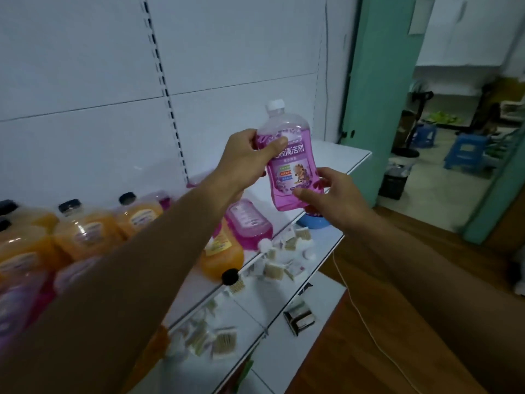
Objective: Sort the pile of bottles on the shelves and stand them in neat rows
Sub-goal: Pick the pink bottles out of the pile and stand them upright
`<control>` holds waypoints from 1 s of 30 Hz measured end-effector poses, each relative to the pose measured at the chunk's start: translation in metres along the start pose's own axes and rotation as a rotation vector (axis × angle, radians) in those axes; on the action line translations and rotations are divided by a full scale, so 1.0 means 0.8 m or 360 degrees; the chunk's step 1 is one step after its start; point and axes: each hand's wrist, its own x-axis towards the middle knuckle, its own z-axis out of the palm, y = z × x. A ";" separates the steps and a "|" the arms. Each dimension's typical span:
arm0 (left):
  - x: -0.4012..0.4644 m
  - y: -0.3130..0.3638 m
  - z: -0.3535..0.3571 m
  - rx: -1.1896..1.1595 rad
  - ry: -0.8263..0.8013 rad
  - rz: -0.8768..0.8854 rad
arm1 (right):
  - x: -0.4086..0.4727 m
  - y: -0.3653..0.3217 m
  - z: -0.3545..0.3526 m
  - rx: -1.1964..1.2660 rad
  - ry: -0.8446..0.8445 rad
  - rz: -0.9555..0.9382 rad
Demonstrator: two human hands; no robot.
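Observation:
I hold a purple bottle (289,163) with a white cap upright in the air above the white shelf (338,155). My left hand (244,163) grips its upper body, thumb across the label. My right hand (332,194) holds its lower right corner. Orange bottles with black caps (85,231) stand in rows at the left. Another purple bottle (250,223) and an orange bottle (224,254) lie on their sides on the shelf below my left arm. More purple bottles (20,297) are at the lower left, blurred.
A blue dish (312,221) sits on the shelf under the held bottle. Several small packets (281,260) lie scattered on the lower shelves. A white cable (366,317) runs over the wooden floor. A doorway at the right shows blue stools (466,152) and a dark bin (395,180).

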 end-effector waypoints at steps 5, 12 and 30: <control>0.070 -0.011 0.066 0.0062 -0.0039 -0.0037 | 0.073 0.042 -0.056 -0.0076 -0.0047 0.0004; 0.181 -0.045 0.096 0.0133 -0.0136 -0.0027 | 0.178 0.088 -0.068 -0.0060 -0.0020 0.0026; 0.388 -0.131 0.119 0.0377 0.0012 0.0004 | 0.431 0.165 -0.074 -0.0302 -0.0212 -0.0079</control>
